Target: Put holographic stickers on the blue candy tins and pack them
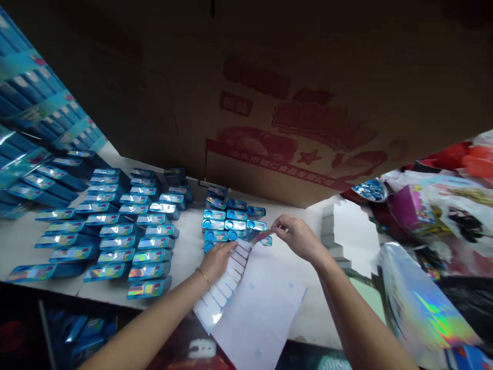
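Observation:
My left hand [215,264], with a thin bracelet at its wrist, is closed on the upper left edge of a sticker sheet [227,288] with a row of pale rectangular labels. A larger white paper [258,303] lies against the sheet's right side; whether the two are joined I cannot tell. My right hand [295,234] pinches the end of a narrow strip [262,237] lifted at the sheet's top corner. Just beyond both hands stand small blue shiny boxes [235,225], some with a round mark on top; the strip and fingers partly cover the nearest ones.
Rows of blue boxes [115,241] fill the table's left side, with stacked blue packs [34,97] behind. A large cardboard carton [246,103] looms at the back. To the right are stacked white sheets [352,236], a holographic sheet [427,303] and a bowl [370,190] of small blue pieces.

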Action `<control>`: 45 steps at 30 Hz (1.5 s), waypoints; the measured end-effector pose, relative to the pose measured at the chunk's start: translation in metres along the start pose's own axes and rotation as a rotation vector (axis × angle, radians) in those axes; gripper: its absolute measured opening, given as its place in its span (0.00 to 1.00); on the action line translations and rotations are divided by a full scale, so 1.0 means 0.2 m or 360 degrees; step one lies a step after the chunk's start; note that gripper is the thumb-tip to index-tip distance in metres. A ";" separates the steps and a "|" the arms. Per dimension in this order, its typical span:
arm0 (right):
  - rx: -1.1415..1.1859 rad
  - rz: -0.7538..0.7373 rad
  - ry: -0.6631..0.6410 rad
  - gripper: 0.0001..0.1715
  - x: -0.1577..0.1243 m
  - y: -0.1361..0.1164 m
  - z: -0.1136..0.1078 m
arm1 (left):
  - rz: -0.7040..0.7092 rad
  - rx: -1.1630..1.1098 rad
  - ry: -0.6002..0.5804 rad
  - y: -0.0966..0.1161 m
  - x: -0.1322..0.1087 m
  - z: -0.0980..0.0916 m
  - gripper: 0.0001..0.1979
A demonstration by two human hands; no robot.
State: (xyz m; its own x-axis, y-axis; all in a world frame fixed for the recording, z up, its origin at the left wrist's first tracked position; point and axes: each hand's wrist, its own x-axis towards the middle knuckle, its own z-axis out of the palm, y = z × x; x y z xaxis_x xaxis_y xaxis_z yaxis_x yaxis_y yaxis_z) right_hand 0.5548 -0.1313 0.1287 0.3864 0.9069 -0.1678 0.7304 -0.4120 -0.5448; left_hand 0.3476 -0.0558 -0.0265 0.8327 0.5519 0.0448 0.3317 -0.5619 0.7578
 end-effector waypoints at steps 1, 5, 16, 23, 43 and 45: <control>-0.0004 0.0052 0.0004 0.09 -0.02 0.04 0.00 | 0.0073 0.0079 -0.0010 -0.01 0.00 0.01 0.20; 0.0263 0.0427 0.0064 0.09 -0.08 0.22 0.09 | 0.0233 0.0411 -0.0082 -0.01 -0.02 0.05 0.23; 0.1017 0.0905 0.0549 0.13 -0.32 0.48 0.17 | 0.0217 0.0631 -0.0224 0.02 -0.02 0.07 0.24; 0.1570 0.0602 0.0330 0.12 -0.28 0.21 0.15 | -0.0172 -0.0257 0.0035 0.19 0.03 -0.06 0.16; 0.2226 0.0884 0.0013 0.16 0.22 -0.30 0.67 | -0.0934 -0.2492 0.0790 0.01 0.11 -0.39 0.22; 0.2129 0.0943 0.0048 0.16 0.24 -0.30 0.74 | -0.0984 -0.2207 0.0874 -0.05 0.13 -0.40 0.18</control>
State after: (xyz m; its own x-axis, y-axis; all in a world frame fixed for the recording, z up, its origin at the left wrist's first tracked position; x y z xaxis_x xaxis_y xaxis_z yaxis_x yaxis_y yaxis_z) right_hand 0.4461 -0.0510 0.0321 0.4613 0.6283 -0.6264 -0.5867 -0.3136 -0.7466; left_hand 0.3312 0.0131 0.0196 0.3783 0.7849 -0.4908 -0.3507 0.6122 0.7087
